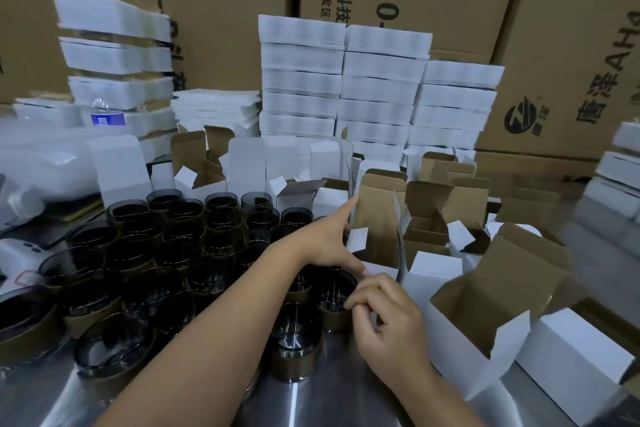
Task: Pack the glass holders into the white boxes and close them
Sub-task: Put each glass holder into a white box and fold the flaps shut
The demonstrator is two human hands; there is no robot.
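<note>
Many dark glass holders [180,236] with brown sleeves crowd the left half of the steel table [311,402]. My left hand [329,239] reaches across them and holds the left side of an upright open white box [377,218], index finger along its edge and thumb at its base. My right hand [384,319] has its fingers curled and pinches the rim of a glass holder [329,302] just beside that box. Another glass holder [294,340] stands alone in front of it.
More open white boxes [485,295] with brown insides stand to the right, with a closed one [581,347] lying by them. Stacks of flat white boxes [301,80] and large cardboard cartons [571,45] fill the back. A water bottle [104,114] stands far left.
</note>
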